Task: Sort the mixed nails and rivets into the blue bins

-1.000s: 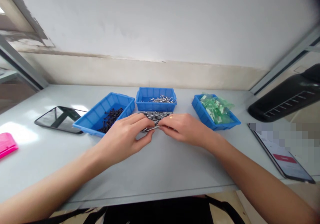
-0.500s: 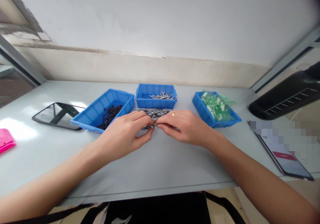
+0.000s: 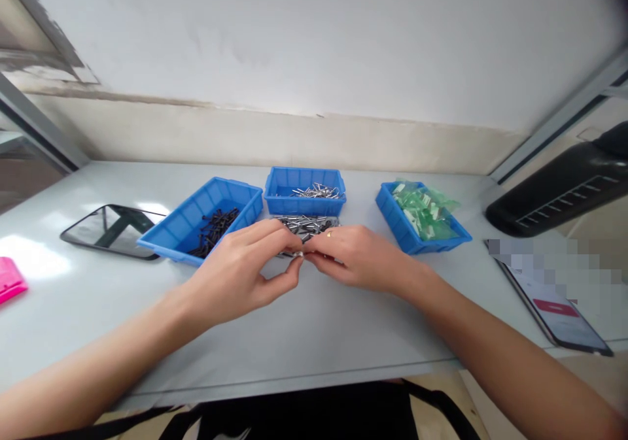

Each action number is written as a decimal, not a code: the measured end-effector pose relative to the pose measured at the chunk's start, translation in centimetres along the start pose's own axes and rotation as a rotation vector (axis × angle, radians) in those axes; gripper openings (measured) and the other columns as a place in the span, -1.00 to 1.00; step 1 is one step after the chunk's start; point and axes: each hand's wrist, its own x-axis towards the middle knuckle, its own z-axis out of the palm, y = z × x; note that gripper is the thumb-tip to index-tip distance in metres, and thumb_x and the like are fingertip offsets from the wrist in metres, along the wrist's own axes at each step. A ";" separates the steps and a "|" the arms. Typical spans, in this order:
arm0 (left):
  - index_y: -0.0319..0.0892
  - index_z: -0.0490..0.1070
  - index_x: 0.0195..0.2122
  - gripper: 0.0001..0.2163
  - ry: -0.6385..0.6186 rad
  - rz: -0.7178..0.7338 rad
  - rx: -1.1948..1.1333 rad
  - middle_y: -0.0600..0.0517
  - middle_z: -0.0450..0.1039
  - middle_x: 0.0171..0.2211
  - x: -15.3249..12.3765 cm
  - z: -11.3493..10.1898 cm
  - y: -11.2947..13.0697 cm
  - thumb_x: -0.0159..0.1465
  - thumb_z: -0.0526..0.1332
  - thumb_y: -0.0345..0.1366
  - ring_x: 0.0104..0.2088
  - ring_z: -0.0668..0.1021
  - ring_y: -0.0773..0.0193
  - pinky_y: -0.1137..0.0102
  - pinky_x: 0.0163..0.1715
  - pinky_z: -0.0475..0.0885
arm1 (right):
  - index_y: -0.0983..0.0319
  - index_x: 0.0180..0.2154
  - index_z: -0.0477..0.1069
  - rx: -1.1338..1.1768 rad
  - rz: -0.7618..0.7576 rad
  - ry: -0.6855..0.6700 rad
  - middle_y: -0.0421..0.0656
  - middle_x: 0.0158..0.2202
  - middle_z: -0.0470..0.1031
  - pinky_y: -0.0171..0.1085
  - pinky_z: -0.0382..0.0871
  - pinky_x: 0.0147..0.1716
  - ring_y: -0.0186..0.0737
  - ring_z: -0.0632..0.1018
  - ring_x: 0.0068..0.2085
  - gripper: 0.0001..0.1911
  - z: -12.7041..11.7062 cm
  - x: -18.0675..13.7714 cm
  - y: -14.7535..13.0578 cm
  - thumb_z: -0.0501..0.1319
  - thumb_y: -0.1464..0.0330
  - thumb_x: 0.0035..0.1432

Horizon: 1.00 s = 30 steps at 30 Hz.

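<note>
My left hand [image 3: 250,263] and my right hand [image 3: 356,255] meet fingertip to fingertip over the middle of the table. Each is closed in a pinch around something small; a bit of shiny metal shows between them, but its kind is hidden by the fingers. Just behind the fingers lies a pile of thin metal rods [image 3: 307,223], partly covered by both hands. A blue bin [image 3: 305,206] with short silver pins [image 3: 321,191] stands beyond the pile. Close to my left hand is a blue bin [image 3: 167,227] holding dark screw-like pieces [image 3: 216,227].
At the right, a blue bin [image 3: 444,244] holds green plastic packets [image 3: 426,208]. A phone [image 3: 554,306] and a black bottle [image 3: 554,188] are farther right. On the left lie a black-rimmed mirror-like panel [image 3: 110,231] and a pink object [image 3: 10,280]. A wall [image 3: 294,136] closes off the back.
Both hands stay together in nearly the same place. The left thumb and the right fingers have shifted slightly, and a shiny metal bit now shows at the fingertips. The view has moved a little.
</note>
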 end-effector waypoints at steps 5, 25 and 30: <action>-0.18 0.38 -0.20 -0.92 -0.009 0.063 -0.040 0.08 0.45 -0.34 0.0 0.1 0.1 0.28 0.16 -0.40 -0.30 0.50 0.34 0.46 -0.29 0.37 | 0.26 -0.32 0.39 0.082 0.004 -0.031 -0.18 -0.37 0.52 -0.34 0.20 -0.40 -0.31 0.49 -0.38 -0.82 0.1 0.2 -0.6 0.05 0.42 0.30; -0.16 0.45 -0.26 -0.89 -0.001 -0.075 0.059 0.04 0.50 -0.33 0.1 0.3 -0.3 0.28 0.14 -0.32 -0.29 0.52 0.27 0.41 -0.28 0.40 | 0.24 -0.22 0.46 -0.049 -0.114 0.349 -0.23 -0.42 0.56 -0.37 0.31 -0.38 -0.35 0.52 -0.41 -0.86 -0.7 -0.4 0.1 0.12 0.42 0.26; -0.16 0.44 -0.27 -0.89 -0.070 -0.066 0.009 0.06 0.47 -0.36 0.1 0.4 -0.2 0.29 0.13 -0.33 -0.30 0.50 0.29 0.42 -0.29 0.38 | 0.27 -0.24 0.46 -0.065 -0.228 0.405 -0.23 -0.43 0.55 -0.37 0.29 -0.38 -0.39 0.50 -0.44 -0.89 -0.1 -0.4 -0.3 0.15 0.44 0.24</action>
